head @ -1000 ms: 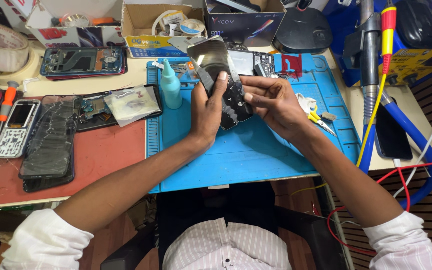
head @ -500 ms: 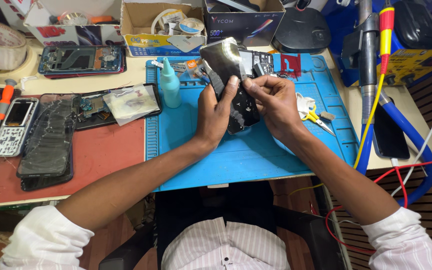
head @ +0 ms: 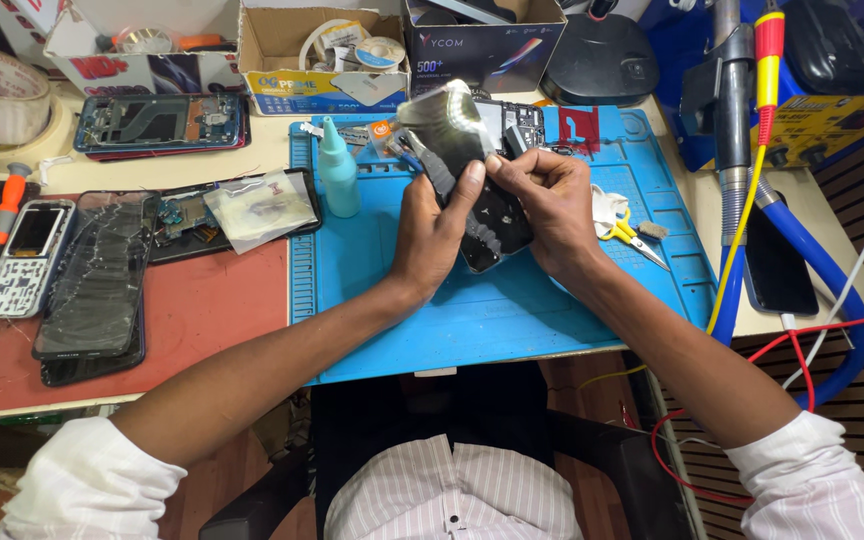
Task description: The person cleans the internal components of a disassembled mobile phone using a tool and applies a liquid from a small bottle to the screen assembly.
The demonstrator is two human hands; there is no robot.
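My left hand [head: 432, 235] cradles the dark phone [head: 487, 225] above the blue mat [head: 552, 300] while my right hand [head: 547, 205] pinches what looks like its glossy film [head: 442, 125], best peeled slowly and evenly.

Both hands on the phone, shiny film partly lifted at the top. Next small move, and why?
Probably keep peeling the film down. The right hand pinches it at the phone, the left hand braces the body, and only the top end has lifted.

Bare blue mat [head: 512, 320] near; bottle [head: 337, 168] and scissors [head: 630, 232] flank.
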